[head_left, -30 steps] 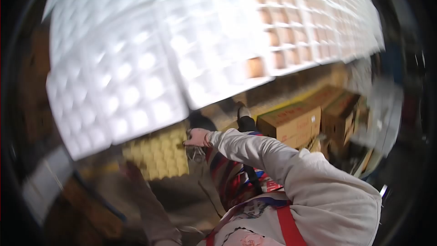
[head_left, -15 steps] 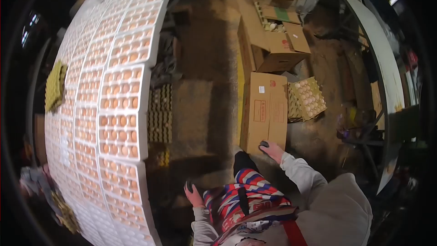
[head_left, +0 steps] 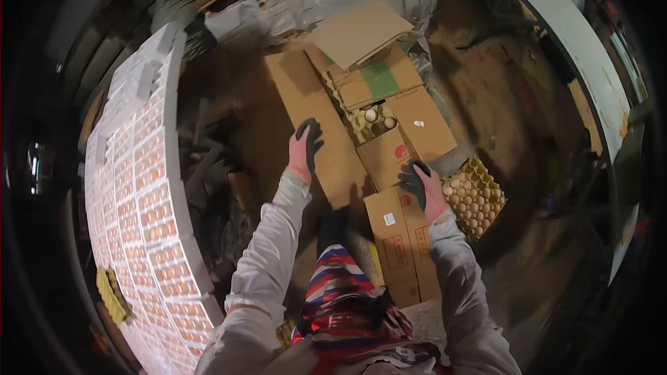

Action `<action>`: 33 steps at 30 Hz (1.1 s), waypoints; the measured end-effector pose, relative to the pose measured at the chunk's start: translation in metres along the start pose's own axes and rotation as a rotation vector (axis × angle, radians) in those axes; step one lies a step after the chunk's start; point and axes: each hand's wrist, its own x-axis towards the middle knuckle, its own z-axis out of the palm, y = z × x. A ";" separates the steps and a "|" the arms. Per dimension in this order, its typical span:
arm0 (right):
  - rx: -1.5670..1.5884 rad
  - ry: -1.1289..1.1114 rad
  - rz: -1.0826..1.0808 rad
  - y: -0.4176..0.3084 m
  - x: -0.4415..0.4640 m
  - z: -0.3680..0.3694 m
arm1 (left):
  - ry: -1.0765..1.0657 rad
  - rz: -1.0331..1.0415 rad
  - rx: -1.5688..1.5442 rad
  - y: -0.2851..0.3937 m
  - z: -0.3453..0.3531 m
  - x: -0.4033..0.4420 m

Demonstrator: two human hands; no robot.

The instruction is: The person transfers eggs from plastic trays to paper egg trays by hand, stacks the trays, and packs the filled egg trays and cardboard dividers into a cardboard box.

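An opened cardboard box (head_left: 431, 121) stands in front of me with its flaps spread. Inside it, eggs (head_left: 372, 116) show on a yellowish pulp tray, partly covered by the flaps. Over the long left flap (head_left: 323, 125) is my left hand (head_left: 303, 149), in a pink and dark glove, fingers extended and nothing in them. My right hand (head_left: 425, 189), gloved alike, is by the box's near right corner, fingers stretched; whether it touches the cardboard I cannot tell. Just below it lies a closed carton (head_left: 396, 253) with red print.
At right, a pulp tray of eggs (head_left: 476, 198) sits beside the closed carton. A large stack of white egg trays (head_left: 149, 201) rises at left, with a yellow tray (head_left: 111, 295) on it. A pale board edge (head_left: 577, 42) runs along the right.
My view has turned toward the opened box. My right hand has left the closed carton and moved forward to that box. My left hand has risen from my side to the left flap.
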 end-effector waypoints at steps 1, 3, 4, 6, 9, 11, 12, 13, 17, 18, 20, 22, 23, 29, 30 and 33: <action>0.050 0.040 -0.009 -0.005 0.036 0.017 | -0.046 0.011 -0.152 -0.008 0.002 0.069; 0.181 0.133 0.014 -0.010 0.112 0.048 | 0.042 0.165 -0.122 -0.031 -0.010 0.251; 0.180 0.067 -0.129 -0.010 0.146 0.061 | 0.152 0.172 0.040 -0.009 -0.003 0.299; -0.011 0.546 -0.060 0.014 0.238 0.081 | -0.131 -0.287 -0.107 0.036 -0.014 0.464; -0.182 0.883 -0.038 0.033 0.270 0.098 | -0.002 0.131 0.405 0.068 0.015 0.559; 0.081 0.822 -0.074 0.002 0.254 0.123 | -0.154 0.004 0.576 0.066 0.024 0.585; -0.017 0.740 -0.072 0.048 0.269 0.102 | -0.350 -0.034 0.534 0.060 0.017 0.595; 0.110 0.680 -0.060 0.060 0.273 0.097 | -0.537 -0.082 0.508 0.052 0.005 0.624; 0.527 0.670 -0.038 0.038 0.264 0.109 | -0.528 -0.196 0.743 0.053 0.029 0.608; 0.538 0.640 -0.024 0.044 0.266 0.106 | -0.520 -0.170 0.805 0.050 0.025 0.590; 0.556 0.592 -0.087 0.049 0.255 0.113 | -0.530 -0.123 0.943 0.038 0.006 0.544; 0.482 0.614 -0.098 0.041 0.238 0.118 | -0.547 -0.048 1.062 0.025 0.003 0.484; 0.652 0.635 -0.046 0.061 0.237 0.111 | -0.533 0.012 1.110 0.023 0.011 0.455; 0.391 0.711 -0.123 0.095 0.131 0.056 | -0.295 0.530 1.406 0.008 0.070 0.369; 0.427 0.702 -0.127 0.098 0.107 0.043 | -0.181 0.584 1.459 0.008 0.082 0.355; 0.517 0.601 -0.051 0.103 0.033 0.009 | -0.382 0.065 1.016 -0.028 0.070 0.378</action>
